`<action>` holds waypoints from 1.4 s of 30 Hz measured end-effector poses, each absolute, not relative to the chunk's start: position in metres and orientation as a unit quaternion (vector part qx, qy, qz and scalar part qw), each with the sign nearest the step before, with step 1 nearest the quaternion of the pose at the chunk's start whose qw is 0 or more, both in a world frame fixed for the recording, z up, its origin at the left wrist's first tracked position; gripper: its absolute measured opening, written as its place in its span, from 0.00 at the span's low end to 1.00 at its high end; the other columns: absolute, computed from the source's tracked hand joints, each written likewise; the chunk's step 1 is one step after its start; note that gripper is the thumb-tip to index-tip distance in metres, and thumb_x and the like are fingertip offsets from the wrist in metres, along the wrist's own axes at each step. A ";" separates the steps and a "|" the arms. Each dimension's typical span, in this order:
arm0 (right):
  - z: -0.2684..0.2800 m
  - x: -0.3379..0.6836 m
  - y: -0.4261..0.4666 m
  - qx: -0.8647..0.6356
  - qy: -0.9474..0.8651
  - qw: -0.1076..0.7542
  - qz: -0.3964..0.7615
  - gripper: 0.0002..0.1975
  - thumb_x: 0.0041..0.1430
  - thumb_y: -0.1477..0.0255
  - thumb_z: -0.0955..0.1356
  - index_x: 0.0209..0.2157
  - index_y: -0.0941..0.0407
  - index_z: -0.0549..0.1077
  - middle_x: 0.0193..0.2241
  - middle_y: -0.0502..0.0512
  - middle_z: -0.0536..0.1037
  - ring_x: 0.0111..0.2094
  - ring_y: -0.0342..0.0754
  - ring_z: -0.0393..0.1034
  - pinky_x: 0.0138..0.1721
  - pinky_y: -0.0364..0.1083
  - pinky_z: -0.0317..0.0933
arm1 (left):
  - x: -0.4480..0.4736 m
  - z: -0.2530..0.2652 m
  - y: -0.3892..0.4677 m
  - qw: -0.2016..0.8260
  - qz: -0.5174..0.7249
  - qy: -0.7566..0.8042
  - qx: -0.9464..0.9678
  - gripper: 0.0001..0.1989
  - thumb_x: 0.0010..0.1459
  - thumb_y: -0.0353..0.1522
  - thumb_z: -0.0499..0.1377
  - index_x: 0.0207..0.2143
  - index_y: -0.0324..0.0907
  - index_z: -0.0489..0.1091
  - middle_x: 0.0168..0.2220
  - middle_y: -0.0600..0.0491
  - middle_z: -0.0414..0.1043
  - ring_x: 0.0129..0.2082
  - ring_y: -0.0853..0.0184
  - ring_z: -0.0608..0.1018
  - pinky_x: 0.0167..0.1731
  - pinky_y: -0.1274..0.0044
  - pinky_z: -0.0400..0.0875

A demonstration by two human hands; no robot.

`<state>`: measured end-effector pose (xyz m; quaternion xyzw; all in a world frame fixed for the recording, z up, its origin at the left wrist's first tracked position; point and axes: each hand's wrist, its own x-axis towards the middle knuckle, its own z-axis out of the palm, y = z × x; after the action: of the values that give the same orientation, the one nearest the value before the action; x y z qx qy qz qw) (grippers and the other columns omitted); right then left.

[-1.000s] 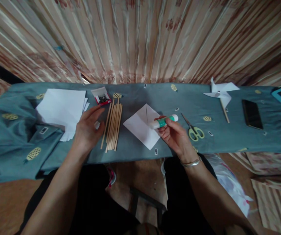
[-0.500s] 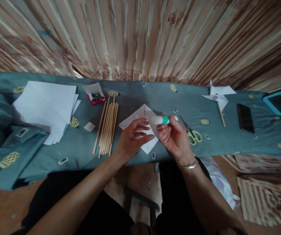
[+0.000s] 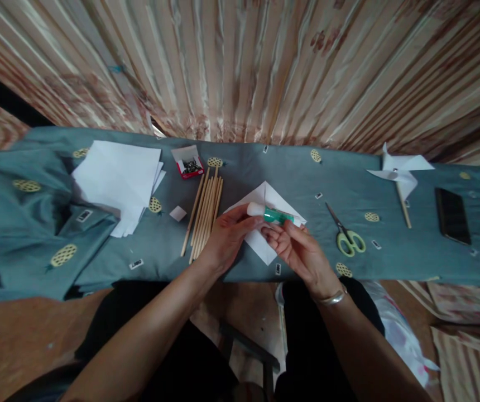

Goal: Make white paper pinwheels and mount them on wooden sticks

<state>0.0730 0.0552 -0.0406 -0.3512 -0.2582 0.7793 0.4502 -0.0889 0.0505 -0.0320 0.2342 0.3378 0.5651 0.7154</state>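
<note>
A glue stick (image 3: 277, 216) with a green label and a white cap lies level between my hands, above the paper. My right hand (image 3: 301, 251) is closed around its right end. At the other end, the thumb and fingers of my left hand (image 3: 232, 231) pinch the white cap. Beneath both hands is a square of white paper (image 3: 265, 254) with crease or cut lines from its corners, turned diamond-wise on the table. My hands hide part of it.
Left of the paper lie several wooden sticks (image 3: 206, 215), a small paper square (image 3: 178, 213), an open red box of pins (image 3: 190, 166) and stacked white sheets (image 3: 118, 173). On the right are scissors (image 3: 349, 240), a paper pinwheel (image 3: 401, 167) and a phone (image 3: 452, 216).
My left hand has closed from open fingers onto the cap end of the glue stick. The whole scene has shifted right as the camera view turned left.
</note>
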 end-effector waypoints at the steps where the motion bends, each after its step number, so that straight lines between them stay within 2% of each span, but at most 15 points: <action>1: -0.040 0.074 0.055 -0.361 -0.270 0.450 0.771 0.13 0.47 0.63 0.80 0.33 0.52 0.80 0.33 0.50 0.85 0.33 0.41 0.80 0.36 0.38 0.75 | -0.090 -0.031 0.052 0.712 0.573 0.335 0.230 0.11 0.44 0.34 0.74 0.31 0.42 0.80 0.31 0.56 0.79 0.33 0.71 0.77 0.40 0.77 0.69; 5: -0.038 0.077 0.053 -0.393 -0.318 0.448 0.737 0.12 0.49 0.63 0.79 0.35 0.53 0.82 0.30 0.51 0.84 0.27 0.38 0.75 0.30 0.37 0.70 | -0.096 -0.029 0.055 0.707 0.586 0.328 0.222 0.11 0.44 0.34 0.74 0.32 0.43 0.80 0.31 0.57 0.79 0.33 0.71 0.77 0.40 0.77 0.69; 9: -0.038 0.074 0.050 -0.407 -0.343 0.440 0.724 0.14 0.49 0.64 0.79 0.38 0.51 0.82 0.30 0.51 0.84 0.28 0.40 0.75 0.32 0.39 0.71 | -0.098 -0.030 0.054 0.720 0.582 0.324 0.197 0.14 0.44 0.34 0.74 0.36 0.42 0.81 0.33 0.56 0.79 0.35 0.71 0.77 0.43 0.77 0.69; 15: -0.039 0.074 0.051 -0.392 -0.297 0.451 0.745 0.16 0.46 0.68 0.80 0.39 0.51 0.81 0.30 0.49 0.84 0.30 0.39 0.76 0.35 0.37 0.72 | -0.097 -0.031 0.054 0.736 0.578 0.302 0.182 0.15 0.44 0.34 0.75 0.36 0.42 0.82 0.34 0.54 0.80 0.35 0.72 0.78 0.44 0.79 0.70; 22: -0.045 0.069 0.054 -0.351 -0.157 0.489 0.783 0.11 0.49 0.69 0.79 0.34 0.53 0.77 0.30 0.46 0.81 0.30 0.38 0.75 0.35 0.37 0.73 | -0.084 -0.040 0.048 0.716 0.553 0.312 0.289 0.18 0.47 0.35 0.73 0.42 0.44 0.81 0.40 0.52 0.81 0.43 0.62 0.80 0.54 0.68 0.68; 25: -0.042 0.077 0.060 -0.375 -0.173 0.497 0.763 0.12 0.48 0.67 0.79 0.32 0.53 0.76 0.28 0.46 0.81 0.28 0.38 0.74 0.33 0.37 0.72 | -0.086 -0.052 0.049 0.644 0.544 0.365 0.394 0.22 0.50 0.37 0.71 0.49 0.46 0.77 0.50 0.49 0.78 0.50 0.59 0.78 0.55 0.64 0.68; 27: -0.038 0.088 0.069 -0.407 -0.218 0.516 0.721 0.13 0.48 0.64 0.79 0.29 0.53 0.75 0.25 0.45 0.79 0.26 0.38 0.73 0.30 0.37 0.71 | -0.089 -0.062 0.050 0.548 0.518 0.415 0.509 0.24 0.54 0.36 0.68 0.54 0.46 0.74 0.56 0.46 0.74 0.55 0.56 0.75 0.57 0.62 0.67; 30: -0.035 0.106 0.084 -0.469 -0.310 0.549 0.618 0.14 0.48 0.61 0.78 0.29 0.52 0.74 0.23 0.44 0.77 0.24 0.39 0.72 0.26 0.38 0.69 | -0.093 -0.075 0.049 0.380 0.403 0.450 0.701 0.22 0.59 0.33 0.62 0.56 0.44 0.71 0.62 0.42 0.67 0.64 0.53 0.67 0.63 0.57 0.61; 33: -0.037 0.112 0.093 -0.524 -0.411 0.538 0.516 0.16 0.49 0.57 0.77 0.30 0.53 0.74 0.24 0.45 0.77 0.23 0.40 0.71 0.26 0.41 0.67 | -0.089 -0.079 0.045 0.259 0.293 0.457 0.799 0.22 0.59 0.32 0.63 0.57 0.46 0.69 0.67 0.42 0.61 0.70 0.50 0.57 0.65 0.52 0.54; 36: -0.041 0.106 0.095 -0.550 -0.511 0.506 0.424 0.16 0.51 0.56 0.75 0.31 0.52 0.73 0.26 0.47 0.77 0.25 0.41 0.70 0.29 0.43 0.67 | -0.084 -0.073 0.041 0.216 0.214 0.479 0.823 0.22 0.59 0.33 0.65 0.56 0.47 0.70 0.69 0.41 0.56 0.72 0.46 0.51 0.66 0.47 0.47; 42: -0.045 0.100 0.087 -0.557 -0.643 0.401 0.338 0.14 0.57 0.57 0.72 0.37 0.52 0.73 0.29 0.48 0.78 0.30 0.45 0.72 0.35 0.47 0.67 | -0.081 -0.062 0.040 0.228 0.170 0.493 0.822 0.21 0.60 0.34 0.64 0.56 0.45 0.72 0.70 0.39 0.54 0.72 0.44 0.50 0.67 0.48 0.46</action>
<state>0.0996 0.0872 -0.0449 -0.5573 -0.6433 0.3384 0.4013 -0.0810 0.0398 -0.0619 0.8225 0.4927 0.1697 0.2281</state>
